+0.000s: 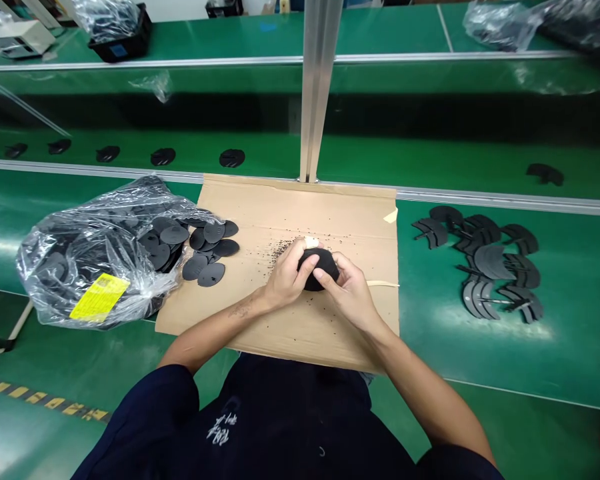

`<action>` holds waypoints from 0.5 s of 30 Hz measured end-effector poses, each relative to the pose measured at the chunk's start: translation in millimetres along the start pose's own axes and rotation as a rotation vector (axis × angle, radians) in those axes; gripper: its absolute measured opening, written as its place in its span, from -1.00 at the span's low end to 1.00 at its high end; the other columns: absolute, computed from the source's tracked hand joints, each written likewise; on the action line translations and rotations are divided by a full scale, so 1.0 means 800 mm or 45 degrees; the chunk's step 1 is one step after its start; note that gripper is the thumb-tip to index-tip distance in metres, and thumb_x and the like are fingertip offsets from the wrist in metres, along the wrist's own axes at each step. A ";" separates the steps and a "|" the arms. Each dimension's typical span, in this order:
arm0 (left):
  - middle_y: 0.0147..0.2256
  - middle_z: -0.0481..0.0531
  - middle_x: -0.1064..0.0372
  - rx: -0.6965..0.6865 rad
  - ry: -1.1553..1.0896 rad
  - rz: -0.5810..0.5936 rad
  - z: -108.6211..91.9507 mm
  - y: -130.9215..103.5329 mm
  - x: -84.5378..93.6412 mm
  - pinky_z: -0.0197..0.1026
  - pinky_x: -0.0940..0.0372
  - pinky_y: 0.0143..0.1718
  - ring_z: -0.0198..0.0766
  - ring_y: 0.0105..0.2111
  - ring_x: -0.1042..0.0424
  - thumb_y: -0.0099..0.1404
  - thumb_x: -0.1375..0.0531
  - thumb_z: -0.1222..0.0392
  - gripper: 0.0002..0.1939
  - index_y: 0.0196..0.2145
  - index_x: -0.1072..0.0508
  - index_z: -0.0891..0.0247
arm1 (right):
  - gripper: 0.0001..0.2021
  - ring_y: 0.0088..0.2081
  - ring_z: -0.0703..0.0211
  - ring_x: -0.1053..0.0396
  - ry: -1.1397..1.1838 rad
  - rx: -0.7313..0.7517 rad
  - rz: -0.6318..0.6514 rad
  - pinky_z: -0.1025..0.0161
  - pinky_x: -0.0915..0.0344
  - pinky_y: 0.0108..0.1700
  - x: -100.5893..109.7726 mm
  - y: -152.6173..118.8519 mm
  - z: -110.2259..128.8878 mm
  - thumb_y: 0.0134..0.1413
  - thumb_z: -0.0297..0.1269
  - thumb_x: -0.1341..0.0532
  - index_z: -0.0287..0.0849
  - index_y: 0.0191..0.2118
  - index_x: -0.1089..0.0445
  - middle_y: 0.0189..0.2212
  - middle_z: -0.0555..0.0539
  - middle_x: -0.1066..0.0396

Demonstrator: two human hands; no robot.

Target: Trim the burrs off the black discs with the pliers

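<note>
Both my hands grip a black oval disc (320, 265) over the middle of a cardboard sheet (260, 333). My left hand (289, 272) is closed on its left edge, with a pale wrap on one finger. On the right edge, my right hand (351, 288) is closed with the thumb across the face. Small black crumbs (279, 251) lie scattered on the cardboard around my hands. A pile of loose black oval discs (211, 275) spreads on its left part, beside the mouth of a clear plastic bag (105, 247) full of more discs.
Several curved black parts with stems (490, 261) lie in a group on the green bench (445, 353) at right. A metal post (320, 93) rises behind the cardboard. On the conveyor belt (275, 150) behind, black parts stand spaced out. A black bin (130, 47) sits on the upper shelf.
</note>
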State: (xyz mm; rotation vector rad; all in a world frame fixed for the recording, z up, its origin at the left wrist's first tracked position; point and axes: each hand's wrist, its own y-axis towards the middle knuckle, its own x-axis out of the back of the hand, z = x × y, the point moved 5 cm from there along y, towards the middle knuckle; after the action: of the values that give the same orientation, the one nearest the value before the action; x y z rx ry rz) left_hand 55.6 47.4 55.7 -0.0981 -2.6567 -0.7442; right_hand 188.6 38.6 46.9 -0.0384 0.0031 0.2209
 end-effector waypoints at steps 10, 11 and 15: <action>-0.19 0.07 -0.52 -0.136 -0.261 0.064 -0.030 0.004 0.025 -0.19 -0.43 -0.13 -0.26 -0.16 -0.50 0.38 -0.28 -0.01 -0.71 -0.07 -0.56 0.22 | -0.79 -0.21 0.13 -0.52 -0.233 0.412 -0.117 0.19 -0.48 -0.18 0.010 -0.024 0.015 0.29 -0.04 -0.26 -0.05 -0.16 -0.43 -0.23 -0.07 -0.53; -0.19 0.08 -0.52 -0.192 -0.243 0.069 -0.037 0.004 0.030 -0.18 -0.43 -0.12 -0.26 -0.16 -0.49 0.37 -0.29 -0.01 -0.70 -0.05 -0.56 0.22 | -0.80 -0.15 0.11 -0.55 -0.229 0.463 -0.103 0.16 -0.51 -0.13 0.010 -0.026 0.015 0.29 -0.04 -0.25 -0.05 -0.16 -0.42 -0.19 -0.09 -0.55; -0.15 0.15 -0.53 -0.311 -0.130 0.181 -0.053 0.004 0.038 -0.09 -0.44 -0.10 -0.21 -0.13 -0.48 0.41 -0.24 0.01 -0.67 0.03 -0.53 0.24 | -0.80 -0.05 0.08 -0.58 -0.225 0.550 -0.067 0.12 -0.54 -0.05 0.008 -0.032 0.008 0.33 -0.04 -0.22 -0.04 -0.16 -0.36 -0.09 -0.13 -0.58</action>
State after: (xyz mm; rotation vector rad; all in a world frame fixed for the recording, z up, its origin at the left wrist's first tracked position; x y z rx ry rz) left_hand 42.5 27.5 102.1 -0.3951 -2.6070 -1.0368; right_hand 200.7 15.3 53.9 0.4107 -0.1263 0.1669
